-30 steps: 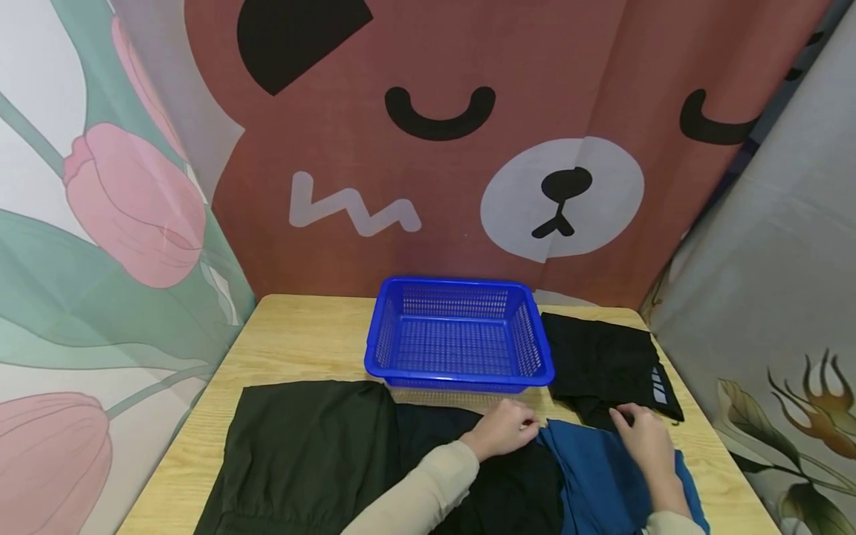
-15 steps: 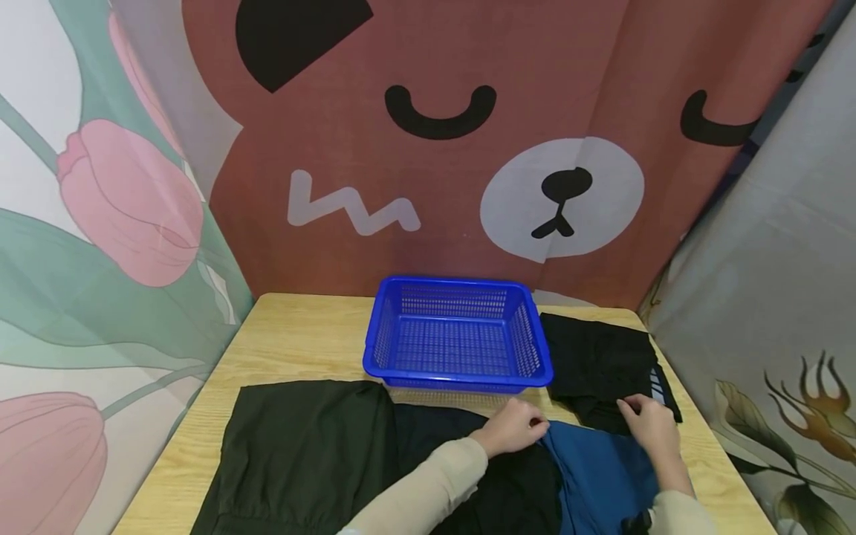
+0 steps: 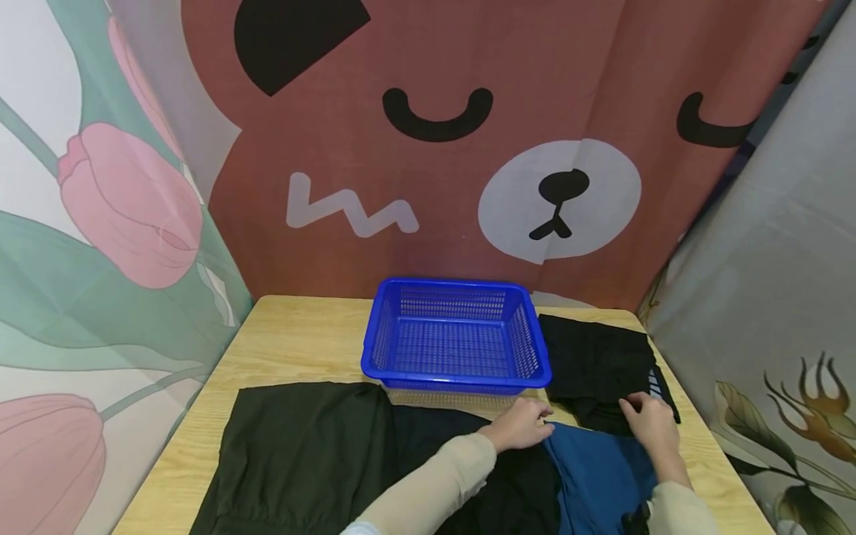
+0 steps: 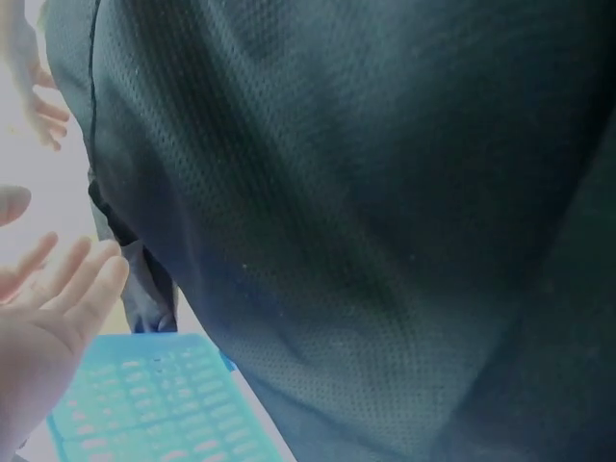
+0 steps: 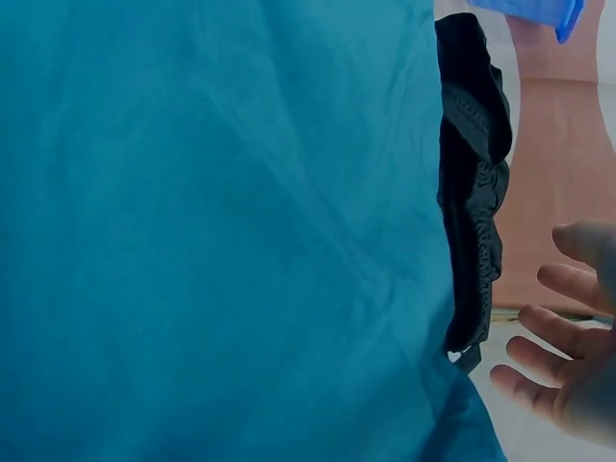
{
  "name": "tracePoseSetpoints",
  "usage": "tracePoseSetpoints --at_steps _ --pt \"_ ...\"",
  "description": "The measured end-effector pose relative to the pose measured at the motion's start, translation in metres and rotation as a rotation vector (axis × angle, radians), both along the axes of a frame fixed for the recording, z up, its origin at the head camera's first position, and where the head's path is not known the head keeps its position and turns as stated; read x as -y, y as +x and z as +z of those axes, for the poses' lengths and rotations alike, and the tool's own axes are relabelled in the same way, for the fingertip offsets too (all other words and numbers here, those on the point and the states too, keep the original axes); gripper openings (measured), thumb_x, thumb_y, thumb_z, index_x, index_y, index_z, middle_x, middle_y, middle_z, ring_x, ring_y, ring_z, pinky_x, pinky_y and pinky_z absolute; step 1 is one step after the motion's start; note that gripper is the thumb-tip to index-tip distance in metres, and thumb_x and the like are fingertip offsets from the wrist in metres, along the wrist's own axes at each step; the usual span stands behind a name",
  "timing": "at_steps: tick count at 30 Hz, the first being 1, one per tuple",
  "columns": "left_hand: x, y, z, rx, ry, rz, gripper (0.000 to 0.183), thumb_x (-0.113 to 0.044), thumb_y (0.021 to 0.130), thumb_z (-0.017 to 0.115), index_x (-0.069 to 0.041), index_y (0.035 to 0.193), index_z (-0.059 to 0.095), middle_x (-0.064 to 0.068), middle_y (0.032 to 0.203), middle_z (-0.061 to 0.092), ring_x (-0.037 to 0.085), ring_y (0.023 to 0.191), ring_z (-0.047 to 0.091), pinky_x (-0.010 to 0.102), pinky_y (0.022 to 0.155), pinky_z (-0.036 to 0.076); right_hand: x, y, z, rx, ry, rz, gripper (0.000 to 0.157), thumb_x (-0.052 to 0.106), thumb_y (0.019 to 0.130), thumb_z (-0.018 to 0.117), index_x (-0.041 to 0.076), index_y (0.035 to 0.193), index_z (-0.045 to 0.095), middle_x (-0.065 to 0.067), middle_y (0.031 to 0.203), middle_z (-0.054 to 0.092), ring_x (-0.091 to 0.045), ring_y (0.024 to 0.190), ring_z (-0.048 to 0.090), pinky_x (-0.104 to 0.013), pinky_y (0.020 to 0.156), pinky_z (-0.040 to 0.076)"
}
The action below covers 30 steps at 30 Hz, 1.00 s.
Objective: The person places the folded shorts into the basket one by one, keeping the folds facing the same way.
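Note:
A blue garment [image 3: 598, 468] lies at the front right of the table, beside a black garment [image 3: 508, 483]. My left hand [image 3: 520, 425] is over the far edge of the black one, near the blue cloth's far left corner. In the left wrist view its fingers [image 4: 82, 284] are relaxed and apart, with nothing visible between them. My right hand [image 3: 652, 425] is at the blue garment's far right corner, by a folded black garment [image 3: 595, 364] with white stripes. Its fingers [image 5: 549, 332] look spread and loosely bent in the right wrist view.
A blue plastic mesh basket [image 3: 455, 383] stands at the back middle of the wooden table [image 3: 301, 334]. A dark green garment [image 3: 307, 446] lies flat at the front left. Printed curtains [image 3: 348, 260] hang behind and at both sides.
My left hand has moved slightly right and its fingers have loosened. My right hand has shifted slightly right. The strip of blue cloth right of my right wrist no longer shows.

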State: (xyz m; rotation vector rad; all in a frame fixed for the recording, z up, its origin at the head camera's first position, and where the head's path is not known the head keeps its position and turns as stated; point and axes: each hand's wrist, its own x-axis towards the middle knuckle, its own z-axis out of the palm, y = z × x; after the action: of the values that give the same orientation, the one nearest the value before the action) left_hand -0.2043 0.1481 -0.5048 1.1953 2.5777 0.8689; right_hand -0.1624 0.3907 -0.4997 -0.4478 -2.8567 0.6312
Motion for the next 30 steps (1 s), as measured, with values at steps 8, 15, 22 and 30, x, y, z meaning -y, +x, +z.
tracePoseSetpoints --at_steps 8,15,22,30 --pt "-0.012 0.003 0.0 0.122 0.104 0.026 0.035 -0.022 0.085 0.058 -0.003 0.115 0.057 0.003 0.11 0.058 0.009 0.098 0.053 0.015 0.076 0.041 -0.009 -0.005 -0.012 -0.005 -0.037 -0.016 0.037 0.016 0.086 0.053 -0.015 0.106 0.05 -0.037 0.107 0.044 -0.05 0.102 0.038 -0.057 0.083 0.033" --pt "-0.023 -0.004 -0.01 0.272 0.26 0.153 0.036 -0.017 0.081 0.06 0.002 0.112 0.058 0.008 0.106 0.06 0.016 0.096 0.055 0.018 0.074 0.042 -0.018 -0.01 -0.019 -0.011 -0.099 -0.024 0.041 0.016 0.086 0.051 -0.018 0.109 0.047 -0.038 0.106 0.045 -0.05 0.099 0.041 -0.056 0.083 0.034" --pt "-0.025 -0.005 -0.016 0.525 0.398 0.245 0.041 -0.013 0.081 0.061 0.009 0.115 0.052 0.018 0.11 0.056 0.025 0.1 0.054 0.024 0.079 0.044 -0.023 -0.012 -0.025 -0.055 -0.18 -0.106 0.044 0.015 0.086 0.052 -0.02 0.111 0.044 -0.039 0.109 0.045 -0.05 0.099 0.042 -0.054 0.083 0.035" --pt "-0.03 -0.008 -0.018 0.577 0.369 0.324 0.043 -0.015 0.081 0.062 0.004 0.118 0.052 0.017 0.112 0.055 0.024 0.103 0.051 0.026 0.081 0.043 -0.031 -0.02 -0.029 -0.02 -0.379 -0.271 0.061 0.023 0.086 0.05 -0.019 0.125 0.03 -0.041 0.122 0.029 -0.051 0.114 0.026 -0.053 0.095 0.025"
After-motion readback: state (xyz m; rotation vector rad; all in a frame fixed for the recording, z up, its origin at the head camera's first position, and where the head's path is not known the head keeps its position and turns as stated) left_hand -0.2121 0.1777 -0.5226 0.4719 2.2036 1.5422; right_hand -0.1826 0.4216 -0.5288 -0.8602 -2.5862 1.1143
